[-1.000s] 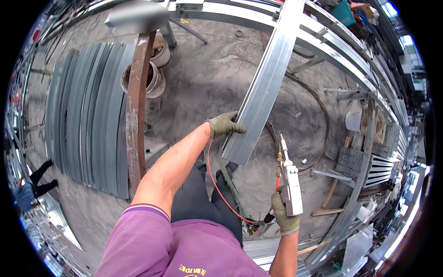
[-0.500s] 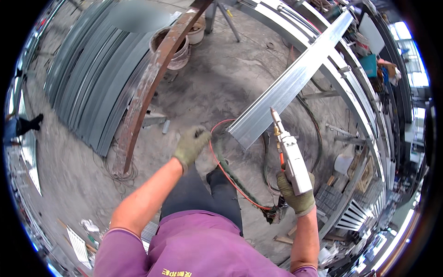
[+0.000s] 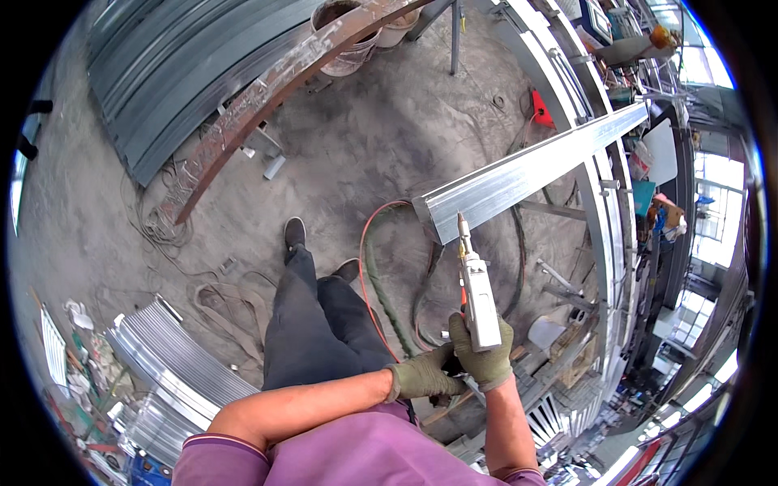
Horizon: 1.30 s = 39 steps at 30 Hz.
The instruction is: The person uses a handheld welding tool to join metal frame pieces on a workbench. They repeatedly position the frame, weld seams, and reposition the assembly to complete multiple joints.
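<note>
My right hand [image 3: 484,351], in an olive work glove, is closed round the grip of a white handheld welding gun [image 3: 480,304]. Its copper-coloured nozzle [image 3: 463,224] points away from me, its tip overlapping the near end of a long silvery metal channel [image 3: 519,174] in this view. Whether the two touch I cannot tell. My left hand [image 3: 423,374], gloved alike, is closed on the dark cable [image 3: 440,399] under the gun, beside my right wrist. Its fingertips are partly hidden.
The channel's far part rests across a curved metal frame [image 3: 596,162]. A red hose [image 3: 362,251] and dark cables loop over the floor before my feet. Behind lie a rusty brown beam [image 3: 243,101], stacked grey metal profiles [image 3: 178,73] and a bucket [image 3: 356,57]. Silvery profiles [image 3: 162,348] lie left.
My left hand has come from out in front across my body to beneath the gun. The gun's nozzle now overlaps the channel's end. My view has turned, showing both shoes.
</note>
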Available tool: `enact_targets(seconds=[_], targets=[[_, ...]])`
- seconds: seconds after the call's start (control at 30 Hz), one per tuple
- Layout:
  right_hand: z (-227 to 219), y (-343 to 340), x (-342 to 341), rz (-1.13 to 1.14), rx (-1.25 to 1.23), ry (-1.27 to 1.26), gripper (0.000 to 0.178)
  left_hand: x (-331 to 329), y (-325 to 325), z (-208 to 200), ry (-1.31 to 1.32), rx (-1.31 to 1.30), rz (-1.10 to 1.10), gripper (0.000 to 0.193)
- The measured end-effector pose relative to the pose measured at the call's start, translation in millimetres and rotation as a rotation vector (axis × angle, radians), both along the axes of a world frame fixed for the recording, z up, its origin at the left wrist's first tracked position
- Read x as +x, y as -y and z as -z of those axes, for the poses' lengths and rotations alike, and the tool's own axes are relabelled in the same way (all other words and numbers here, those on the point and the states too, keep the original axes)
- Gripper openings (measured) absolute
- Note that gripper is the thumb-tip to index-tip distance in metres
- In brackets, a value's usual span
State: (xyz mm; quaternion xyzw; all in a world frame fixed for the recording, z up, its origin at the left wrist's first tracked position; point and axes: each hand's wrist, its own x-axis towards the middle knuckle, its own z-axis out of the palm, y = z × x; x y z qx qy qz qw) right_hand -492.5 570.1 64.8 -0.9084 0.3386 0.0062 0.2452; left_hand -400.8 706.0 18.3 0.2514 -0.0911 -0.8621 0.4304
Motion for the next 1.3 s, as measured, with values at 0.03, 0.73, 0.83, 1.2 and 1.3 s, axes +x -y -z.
enact_targets(seconds=[0.03, 0.73, 0.83, 1.2, 1.3], targets=[[0.4, -2.4, 3.9, 0.003, 0.003, -0.003, 0.016, -1.1, -0.6, -7.4, 0.054, 0.059, -0.039, 0.06], [7.6, 2.2, 27.2, -0.306, -0.074, -0.126, 0.021, -55.7, 9.5, 25.3, 0.929, -0.265, -0.094, 0.038], [8.9, 9.3, 28.6, -0.308, -0.091, -0.11, 0.022, -72.1, 16.8, 32.6, 0.965, -0.261, -0.163, 0.039], [13.4, 19.5, 32.7, -0.329, -0.071, -0.143, 0.024, -51.9, 26.2, 22.0, 0.966, -0.231, -0.122, 0.036], [15.2, 20.6, 34.0, -0.332, -0.067, -0.143, 0.024, -49.5, 27.6, 22.3, 0.977, -0.24, -0.099, 0.033]])
